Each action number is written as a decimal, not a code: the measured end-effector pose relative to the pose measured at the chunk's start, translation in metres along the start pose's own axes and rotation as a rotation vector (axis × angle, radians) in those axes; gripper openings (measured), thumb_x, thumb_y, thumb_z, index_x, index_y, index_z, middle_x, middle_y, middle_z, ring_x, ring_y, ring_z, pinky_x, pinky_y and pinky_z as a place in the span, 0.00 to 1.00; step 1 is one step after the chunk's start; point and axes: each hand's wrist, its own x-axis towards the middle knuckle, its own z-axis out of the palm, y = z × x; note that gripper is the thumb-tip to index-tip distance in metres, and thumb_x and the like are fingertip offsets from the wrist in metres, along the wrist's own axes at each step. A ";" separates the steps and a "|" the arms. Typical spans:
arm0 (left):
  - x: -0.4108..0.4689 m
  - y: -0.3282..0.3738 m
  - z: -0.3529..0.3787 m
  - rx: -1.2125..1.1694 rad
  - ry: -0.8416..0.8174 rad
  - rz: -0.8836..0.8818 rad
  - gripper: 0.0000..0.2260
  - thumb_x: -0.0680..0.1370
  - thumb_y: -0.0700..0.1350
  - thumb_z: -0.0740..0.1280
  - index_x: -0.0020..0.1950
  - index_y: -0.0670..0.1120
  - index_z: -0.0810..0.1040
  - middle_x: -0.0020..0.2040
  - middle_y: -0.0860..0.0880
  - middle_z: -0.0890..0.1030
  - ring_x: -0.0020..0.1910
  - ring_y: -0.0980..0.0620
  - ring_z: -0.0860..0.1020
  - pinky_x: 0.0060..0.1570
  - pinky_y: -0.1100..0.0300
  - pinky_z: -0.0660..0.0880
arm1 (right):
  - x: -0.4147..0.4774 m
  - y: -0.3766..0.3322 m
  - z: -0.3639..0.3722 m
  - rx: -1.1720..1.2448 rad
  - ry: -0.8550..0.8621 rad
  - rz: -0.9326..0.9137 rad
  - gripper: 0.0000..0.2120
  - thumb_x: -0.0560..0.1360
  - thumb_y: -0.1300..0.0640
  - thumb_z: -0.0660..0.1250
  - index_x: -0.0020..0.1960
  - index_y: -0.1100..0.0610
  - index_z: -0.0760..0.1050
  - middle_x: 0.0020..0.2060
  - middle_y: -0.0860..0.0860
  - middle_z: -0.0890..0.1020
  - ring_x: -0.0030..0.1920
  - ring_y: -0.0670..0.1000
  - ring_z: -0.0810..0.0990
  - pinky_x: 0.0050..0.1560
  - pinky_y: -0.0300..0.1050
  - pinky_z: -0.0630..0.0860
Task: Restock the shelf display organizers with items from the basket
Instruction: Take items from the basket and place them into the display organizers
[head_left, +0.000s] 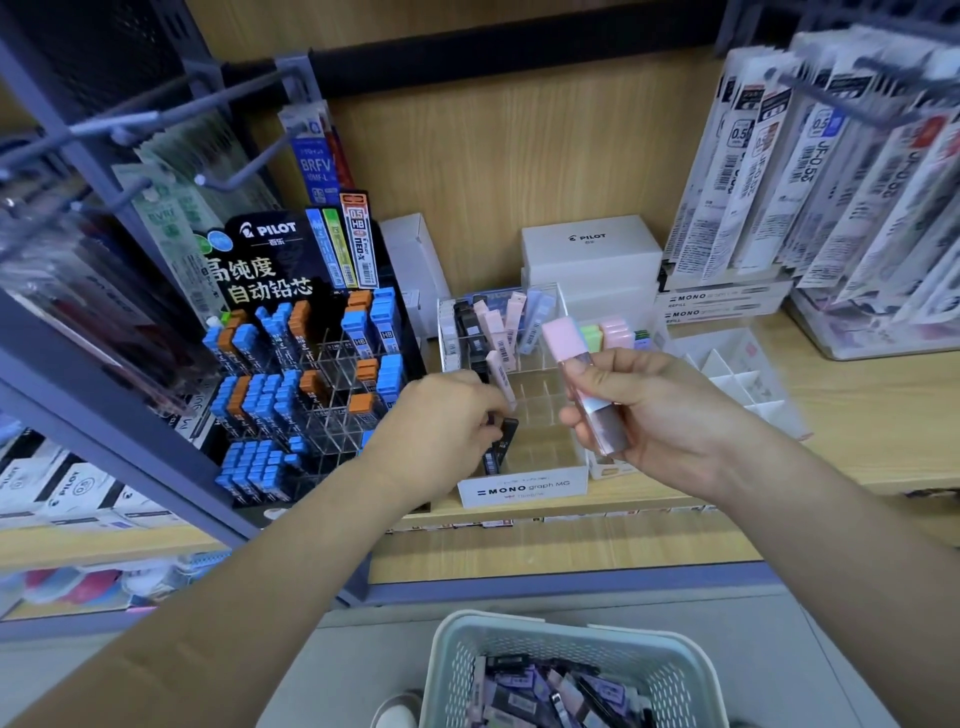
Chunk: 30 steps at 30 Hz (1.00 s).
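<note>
Your left hand (441, 431) pinches a slim black lead case (506, 441) into the front row of the clear plastic gridded organizer (545, 421), your right hand (660, 415) grips a pink-capped transparent lead case (566, 340) just above it, and with many cells empty and the pale perforated plastic basket (561, 626) below it full, much remains.

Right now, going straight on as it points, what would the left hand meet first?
Probably the clear acrylic grid organizer: the left hand, pinching a black lead case, points at its front cells, though depth is unclear.
</note>
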 end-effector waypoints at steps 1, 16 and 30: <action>0.001 0.002 -0.005 -0.142 0.056 -0.063 0.05 0.77 0.45 0.68 0.50 0.52 0.83 0.40 0.57 0.79 0.40 0.55 0.78 0.47 0.58 0.76 | -0.001 0.001 0.000 -0.016 -0.002 -0.004 0.14 0.66 0.58 0.73 0.49 0.60 0.75 0.31 0.52 0.80 0.32 0.50 0.82 0.28 0.41 0.76; 0.023 0.051 -0.037 -1.085 0.025 -0.221 0.05 0.72 0.36 0.72 0.47 0.43 0.82 0.39 0.44 0.84 0.33 0.55 0.81 0.35 0.65 0.77 | -0.016 -0.003 -0.019 -0.274 -0.018 -0.135 0.07 0.72 0.64 0.72 0.50 0.62 0.82 0.43 0.58 0.86 0.43 0.53 0.84 0.34 0.39 0.75; 0.089 0.082 -0.018 -0.447 0.279 -0.082 0.05 0.73 0.43 0.73 0.48 0.49 0.84 0.47 0.53 0.82 0.40 0.55 0.78 0.46 0.62 0.74 | -0.014 -0.005 -0.093 -0.382 0.462 -0.172 0.09 0.75 0.73 0.62 0.43 0.62 0.77 0.36 0.62 0.79 0.35 0.56 0.76 0.36 0.46 0.75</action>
